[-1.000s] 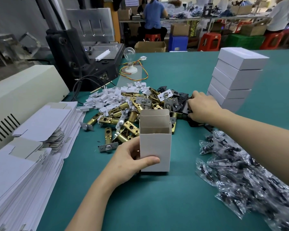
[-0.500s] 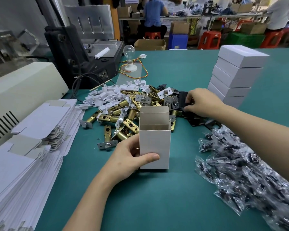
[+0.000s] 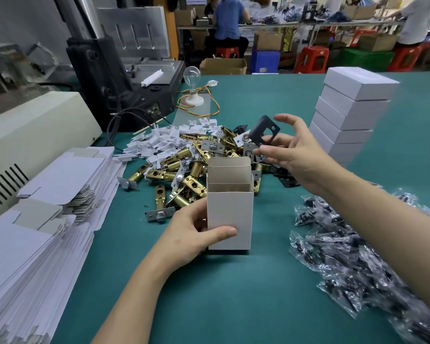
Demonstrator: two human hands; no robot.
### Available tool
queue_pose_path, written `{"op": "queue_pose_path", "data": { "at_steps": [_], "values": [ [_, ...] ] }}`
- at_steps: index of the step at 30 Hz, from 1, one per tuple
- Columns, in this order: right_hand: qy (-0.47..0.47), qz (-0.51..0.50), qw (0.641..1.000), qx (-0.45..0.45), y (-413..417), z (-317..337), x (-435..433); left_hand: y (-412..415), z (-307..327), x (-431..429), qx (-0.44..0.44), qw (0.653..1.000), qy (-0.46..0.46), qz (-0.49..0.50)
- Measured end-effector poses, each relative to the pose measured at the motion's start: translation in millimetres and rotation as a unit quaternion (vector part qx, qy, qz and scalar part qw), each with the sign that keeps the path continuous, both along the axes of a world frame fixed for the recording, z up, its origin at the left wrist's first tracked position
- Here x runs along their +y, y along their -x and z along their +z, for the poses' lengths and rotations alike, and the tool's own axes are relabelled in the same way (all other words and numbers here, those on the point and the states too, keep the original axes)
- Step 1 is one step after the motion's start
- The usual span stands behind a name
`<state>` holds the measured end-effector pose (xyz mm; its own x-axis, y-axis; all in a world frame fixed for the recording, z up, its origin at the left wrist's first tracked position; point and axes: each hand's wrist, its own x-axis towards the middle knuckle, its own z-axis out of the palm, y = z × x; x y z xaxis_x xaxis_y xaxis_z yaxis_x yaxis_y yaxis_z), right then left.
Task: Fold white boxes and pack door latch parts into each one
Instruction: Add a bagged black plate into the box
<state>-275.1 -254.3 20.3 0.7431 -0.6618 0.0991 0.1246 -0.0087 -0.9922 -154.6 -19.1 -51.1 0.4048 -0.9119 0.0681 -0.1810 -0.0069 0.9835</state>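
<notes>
One open box (image 3: 230, 217) stands upright mid-table (image 3: 233, 306) with its top flaps up. The left hand (image 3: 191, 234) grips its side from 8 o'clock, thumb across the front. At 1 o'clock of it the right hand (image 3: 298, 155) pinches one black plate (image 3: 263, 131) above the latches (image 3: 184, 175), a brass heap too tangled to count. At 2 o'clock is a stack (image 3: 345, 112) of closed boxes: five show, any lower ones hidden by the forearm. Bags (image 3: 358, 256) at 4 and blanks (image 3: 35, 232) at 9 run off frame.

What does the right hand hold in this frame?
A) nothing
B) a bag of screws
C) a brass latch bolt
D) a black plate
D: the right hand pinches a black plate, held over the parts pile, while the left hand grips the open white box.
</notes>
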Motion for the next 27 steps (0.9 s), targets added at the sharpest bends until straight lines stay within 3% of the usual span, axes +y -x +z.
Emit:
{"op": "queue_pose_path", "data": {
  "at_steps": [5, 8, 13, 18, 23, 27],
  "values": [
    [-0.028, 0.043, 0.998, -0.037, 3, 18, 17, 0, 0, 0, 0.002, 1.000, 0.001, -0.001],
    [0.002, 0.056, 0.998, -0.032, 4, 32, 27, 0, 0, 0, 0.001, 1.000, 0.000, 0.004],
    [0.233, 0.083, 0.969, 0.021, 7, 51, 50, 2, 2, 0, 0.003, 1.000, 0.002, 0.004],
    [0.475, 0.062, 0.867, 0.135, 1, 55, 69, 1, 1, 0, 0.002, 1.000, 0.007, 0.001],
    [0.491, 0.091, 0.846, 0.190, -4, 50, 79, 1, -1, 0, 0.003, 1.000, 0.005, 0.004],
    [0.457, 0.119, 0.855, 0.216, -7, 51, 82, 0, -2, 0, 0.000, 1.000, 0.002, 0.004]
  ]
}}
